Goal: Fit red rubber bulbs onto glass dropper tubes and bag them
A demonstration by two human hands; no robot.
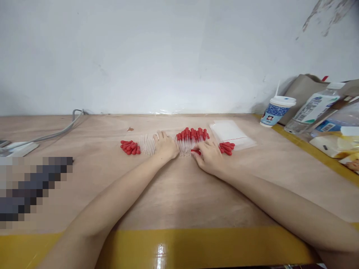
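Observation:
My left hand (166, 146) rests palm down over a row of clear thin tubes (147, 145), its visible fingers stretched out and slightly apart; its thumb side is partly hidden. In my right hand (210, 156) a red rubber bulb (195, 151) is pinched between thumb and fingers, near the lower ends of the droppers. Those red-capped droppers (193, 134) lie side by side between my hands, bulbs toward the wall. Loose red bulbs form one pile (130, 147) left of the tubes and another pile (227, 148) just beyond my right hand.
Clear plastic bags (231, 133) lie behind the right pile. A lidded paper cup (277, 111), a plastic bottle (315, 108) and packages (335, 144) stand at the right. A grey cable (66, 129) runs along the left. Yellow tape (146, 246) covers the table's front edge.

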